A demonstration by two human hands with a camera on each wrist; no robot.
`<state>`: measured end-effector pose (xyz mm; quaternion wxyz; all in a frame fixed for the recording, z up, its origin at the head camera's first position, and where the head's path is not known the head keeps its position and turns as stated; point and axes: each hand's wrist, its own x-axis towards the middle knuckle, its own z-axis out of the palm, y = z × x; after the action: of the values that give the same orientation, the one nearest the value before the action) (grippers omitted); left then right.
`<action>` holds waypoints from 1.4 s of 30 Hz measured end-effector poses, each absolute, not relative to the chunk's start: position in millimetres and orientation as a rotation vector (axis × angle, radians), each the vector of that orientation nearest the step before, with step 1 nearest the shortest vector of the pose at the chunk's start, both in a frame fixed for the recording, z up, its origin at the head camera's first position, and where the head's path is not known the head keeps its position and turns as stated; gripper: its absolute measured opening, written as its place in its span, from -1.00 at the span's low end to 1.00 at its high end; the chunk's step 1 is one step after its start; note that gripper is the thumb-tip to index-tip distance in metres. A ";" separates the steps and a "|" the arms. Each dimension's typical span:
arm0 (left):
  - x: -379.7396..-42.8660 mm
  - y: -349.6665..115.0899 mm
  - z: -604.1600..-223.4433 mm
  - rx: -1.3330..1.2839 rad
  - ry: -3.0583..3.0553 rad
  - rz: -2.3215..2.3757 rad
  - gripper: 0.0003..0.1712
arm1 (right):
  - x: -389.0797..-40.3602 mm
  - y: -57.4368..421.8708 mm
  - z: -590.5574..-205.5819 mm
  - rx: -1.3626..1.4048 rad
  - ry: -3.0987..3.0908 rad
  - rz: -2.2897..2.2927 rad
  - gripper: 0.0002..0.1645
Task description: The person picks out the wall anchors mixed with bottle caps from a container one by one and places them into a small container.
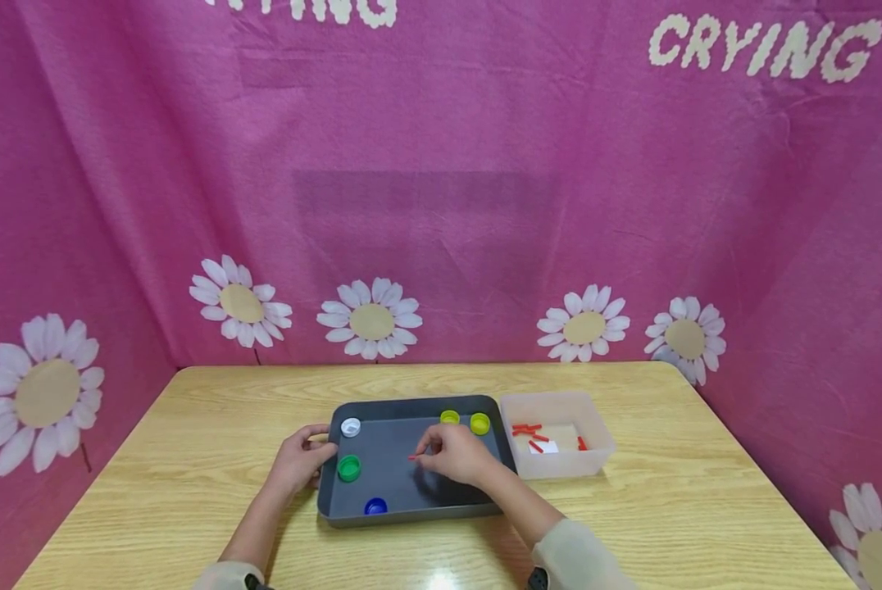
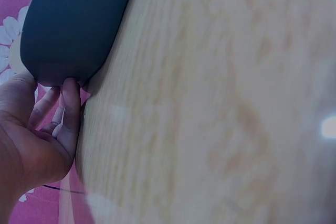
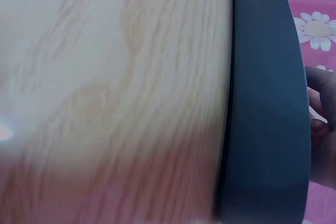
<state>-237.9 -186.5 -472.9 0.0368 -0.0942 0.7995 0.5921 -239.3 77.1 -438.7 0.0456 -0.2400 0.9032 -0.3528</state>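
Note:
A dark grey tray (image 1: 393, 426) lies on the wooden table. At its left side my left hand (image 1: 295, 463) grips the wall, thumb at the rim and fingers outside; the left wrist view shows these fingers (image 2: 70, 103) against the tray's end. Over the tray's middle, my right hand (image 1: 456, 452) pinches a small red stick (image 1: 413, 457) between thumb and fingertips. A white cap (image 1: 350, 427), a green cap (image 1: 348, 468) and a blue cap (image 1: 375, 506) sit along the tray's left part. Two yellow caps (image 1: 479, 424) are at the back right. In the right wrist view, the tray's wall partly hides the right hand.
A translucent plastic box (image 1: 559, 469) stands against the tray's right side, with several red sticks (image 1: 535, 447) and a small white piece (image 1: 544, 447) inside. Behind the wooden table (image 1: 256, 393) hangs a pink curtain (image 1: 441, 229) with white flowers.

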 end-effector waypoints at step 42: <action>-237.3 -184.0 -473.5 -0.276 2.470 1.832 -0.49 | -240.8 142.6 -400.1 -0.609 2.848 -1.248 -0.92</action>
<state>-237.3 -184.0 -473.5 0.0269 -0.0894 0.7997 0.5931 -240.8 142.6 -400.1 -0.0136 -0.1921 0.8988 -0.3939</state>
